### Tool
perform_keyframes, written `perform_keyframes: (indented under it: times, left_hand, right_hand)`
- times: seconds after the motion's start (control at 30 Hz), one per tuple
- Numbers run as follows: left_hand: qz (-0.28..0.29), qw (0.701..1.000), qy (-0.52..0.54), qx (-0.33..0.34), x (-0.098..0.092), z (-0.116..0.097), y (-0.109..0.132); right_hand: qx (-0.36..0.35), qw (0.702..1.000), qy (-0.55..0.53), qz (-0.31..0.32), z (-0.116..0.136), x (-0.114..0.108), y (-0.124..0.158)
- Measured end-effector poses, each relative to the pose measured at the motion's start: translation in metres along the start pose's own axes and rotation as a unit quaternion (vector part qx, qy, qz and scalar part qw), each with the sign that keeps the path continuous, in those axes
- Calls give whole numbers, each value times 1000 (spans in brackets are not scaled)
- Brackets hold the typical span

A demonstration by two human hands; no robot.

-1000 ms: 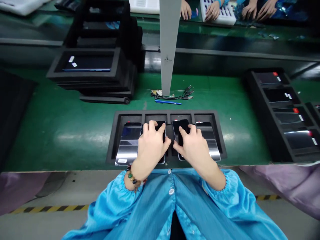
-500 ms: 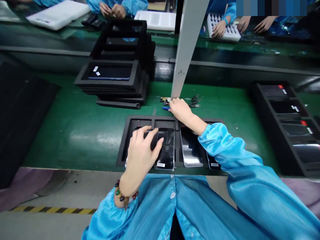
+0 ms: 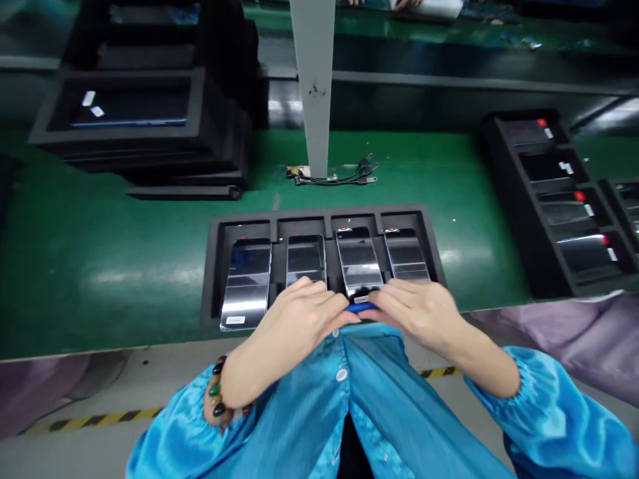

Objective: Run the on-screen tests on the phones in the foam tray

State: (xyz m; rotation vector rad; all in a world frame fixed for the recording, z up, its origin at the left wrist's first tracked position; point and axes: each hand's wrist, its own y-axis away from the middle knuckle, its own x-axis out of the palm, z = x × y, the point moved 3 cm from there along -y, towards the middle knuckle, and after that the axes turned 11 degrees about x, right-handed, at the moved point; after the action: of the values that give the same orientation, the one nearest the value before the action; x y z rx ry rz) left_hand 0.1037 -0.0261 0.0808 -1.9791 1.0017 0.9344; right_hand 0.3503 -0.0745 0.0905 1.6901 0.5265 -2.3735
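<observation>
Both hands meet above the near edge of a black foam tray [image 3: 212, 266] at the table's front. Between my left hand [image 3: 307, 309] and my right hand [image 3: 419, 309] is a slim blue pen [image 3: 360, 307], its ends pinched in the fingers. Several smartphones lie in the tray's slots. The leftmost phone [image 3: 247, 279] carries a small white label near its lower end, and another phone [image 3: 357, 259] sits just behind the pen. My hands partly cover the lower ends of the other phones.
Short black cables [image 3: 349, 178] lie at the foot of a grey post [image 3: 315, 86]. Stacked black trays [image 3: 214, 133] stand at left, with a phone in the top one. At right, another black tray [image 3: 514, 219] holds phones with red and white tags.
My right hand has come back from the post with the blue pen. My left hand has moved from over the phones to meet it. The view has tilted down.
</observation>
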Motion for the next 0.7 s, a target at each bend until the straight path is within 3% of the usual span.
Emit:
perform_keyframes:
  times: [0.07,0.1,0.13,0.2,0.27,0.33,0.43,0.53,0.6,0.7]
  left_hand:
    - [-56,995,-4,-78,-18,18,29]
    - [-111,983,-22,-142,-29,33,50]
    - [-162,964,-29,-211,-38,49,73]
    - [-274,896,-48,-347,-46,79,122]
    - [-367,847,12,-385,-35,100,155]
    - [-418,816,30,-398,-13,109,168]
    - [-477,775,42,-411,21,105,157]
    - [-503,753,99,-413,42,88,125]
    - [-491,768,115,-395,47,75,102]
    - [-448,816,106,-349,47,63,81]
  right_hand:
    - [105,993,11,-57,-29,-15,23]
    - [172,982,10,-80,-44,-22,35]
    - [228,969,-12,-91,-58,-26,46]
    - [321,932,-110,-129,-72,-27,64]
    - [355,884,-272,-136,-63,-13,70]
    - [349,827,-427,-108,-32,13,63]
    - [285,770,-564,-88,31,52,35]
    - [252,765,-589,-68,79,80,8]
    - [274,776,-566,-51,92,91,-2]
    - [320,819,-473,-55,93,95,-5]
